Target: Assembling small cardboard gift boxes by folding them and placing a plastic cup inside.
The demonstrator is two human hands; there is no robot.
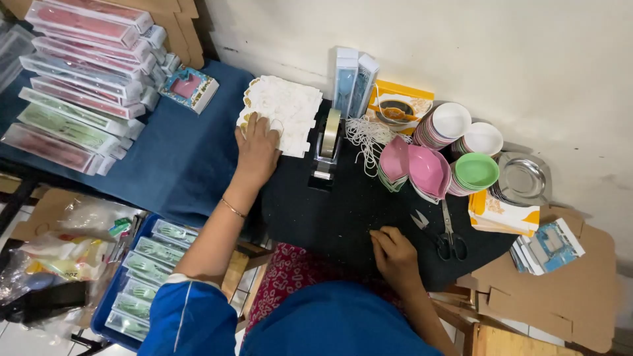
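Observation:
My left hand (256,148) reaches forward and lies flat on the near edge of a stack of white die-cut cards (283,109), fingers spread on the top card. My right hand (393,252) rests on the black cloth (343,211) near me, fingers curled, with nothing visible in it. Black-handled scissors (443,231) lie just right of that hand. A tape dispenser with a clear roll (328,140) stands right of the cards, next to a tangle of white string (368,135).
Stacked pink, green and white bowls (448,155) and metal plates (522,178) sit at the right by the wall. Boxed cutlery sets (79,79) pile up on blue cloth at the left; more fill a blue crate (142,277). Flat cardboard (560,290) lies at the right.

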